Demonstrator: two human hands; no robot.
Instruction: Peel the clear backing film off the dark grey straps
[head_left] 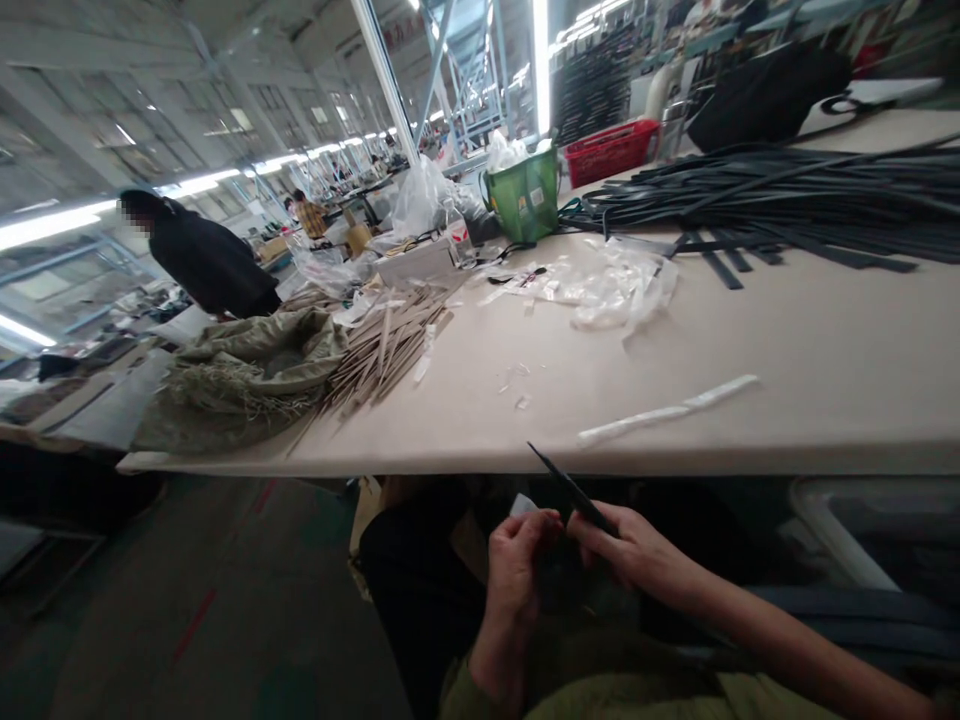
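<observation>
Both my hands are over my lap, just below the near edge of the table [465,455]. My left hand [512,565] is closed, its thumb and fingertips pinching a small white piece [523,504]. Close beside it, my right hand [637,550] is wrapped round a long, dark, tapering thing [566,482]; its narrow tip points up and left toward the table edge. Whether that is a blade or a stiff strip I cannot tell. On the table above my hands lies a twisted white plastic strip [667,412], touched by neither hand.
Brown strips [394,345] and an olive sack [247,370] lie at the table's left. Crumpled clear plastic [619,285] is mid-table. A green bag [523,195], red basket [611,152] and dark strips [787,200] are behind. A person [202,255] in dark clothing stands at left.
</observation>
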